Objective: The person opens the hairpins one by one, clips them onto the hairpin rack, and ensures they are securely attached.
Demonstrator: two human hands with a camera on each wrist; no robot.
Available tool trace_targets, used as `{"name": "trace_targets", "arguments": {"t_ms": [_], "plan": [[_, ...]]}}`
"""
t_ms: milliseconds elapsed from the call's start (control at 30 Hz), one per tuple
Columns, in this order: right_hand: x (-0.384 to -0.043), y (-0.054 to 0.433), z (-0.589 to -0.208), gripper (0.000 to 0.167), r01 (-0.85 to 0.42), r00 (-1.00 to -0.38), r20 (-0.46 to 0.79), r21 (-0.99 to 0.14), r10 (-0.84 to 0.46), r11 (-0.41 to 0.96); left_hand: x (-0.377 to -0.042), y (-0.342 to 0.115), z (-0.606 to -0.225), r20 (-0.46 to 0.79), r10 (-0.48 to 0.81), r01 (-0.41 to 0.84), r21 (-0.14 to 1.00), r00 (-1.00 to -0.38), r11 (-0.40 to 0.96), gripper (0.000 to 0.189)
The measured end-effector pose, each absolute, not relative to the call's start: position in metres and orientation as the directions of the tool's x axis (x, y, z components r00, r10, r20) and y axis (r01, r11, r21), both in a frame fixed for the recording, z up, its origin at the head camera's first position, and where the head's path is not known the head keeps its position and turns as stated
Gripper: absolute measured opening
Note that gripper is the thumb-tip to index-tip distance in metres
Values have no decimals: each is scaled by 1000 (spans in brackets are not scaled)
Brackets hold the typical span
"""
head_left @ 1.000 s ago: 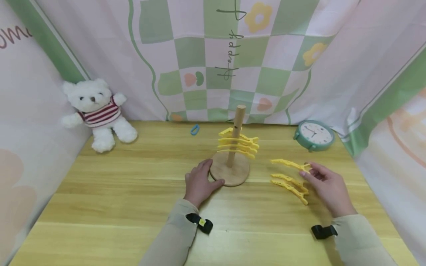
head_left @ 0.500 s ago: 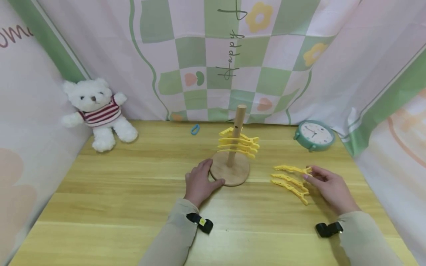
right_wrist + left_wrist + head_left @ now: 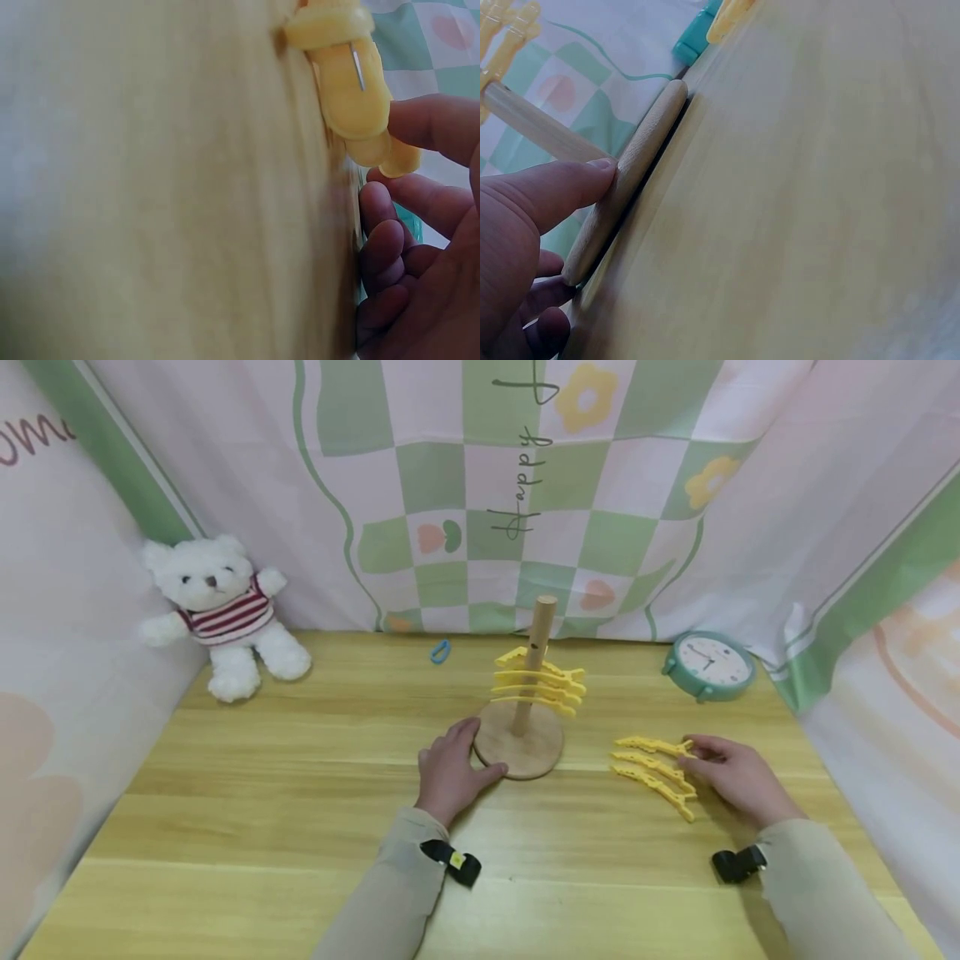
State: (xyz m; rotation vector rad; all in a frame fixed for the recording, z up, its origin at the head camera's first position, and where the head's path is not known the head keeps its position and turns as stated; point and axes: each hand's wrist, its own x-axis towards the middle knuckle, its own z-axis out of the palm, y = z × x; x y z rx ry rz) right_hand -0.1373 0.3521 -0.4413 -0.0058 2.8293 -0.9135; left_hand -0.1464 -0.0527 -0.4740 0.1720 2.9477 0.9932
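My left hand (image 3: 453,772) grips the round base of a wooden stand (image 3: 517,756), thumb at the near rim and fingers at its left side. Thumb and base edge also show in the left wrist view. Several yellow alligator hair clips (image 3: 538,693) are clamped on the stand's upright post (image 3: 539,627), one above another. To the right, my right hand (image 3: 738,777) pinches the handle end of a yellow hair clip (image 3: 648,744) between thumb and index finger, low over the table. Two more yellow clips (image 3: 654,783) lie just in front of it, overlapping in the right wrist view.
A green round clock (image 3: 710,666) lies at the table's back right. A small blue ring-like piece (image 3: 440,652) is near the back edge. At the back left sits a white teddy bear (image 3: 217,610) in a striped shirt. A patterned curtain (image 3: 480,485) hangs behind the table (image 3: 300,860).
My right hand has brought its clip down and nearer, in line beside the two lying clips, then shifted slightly left. The left hand and stand have stayed put.
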Motion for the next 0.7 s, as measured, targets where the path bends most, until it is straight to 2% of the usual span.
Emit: {"name": "trace_targets", "arguments": {"t_ms": [367,700], "plan": [[-141,351,-439,65,66,-983,-177,-588,-49,806,-147,-53,-475,22,115,105,602,-993,791,84],[-136,347,-435,61,93,-994,-104,-652,33,753,-146,-52,-475,22,116,106,597,-993,796,86]]}}
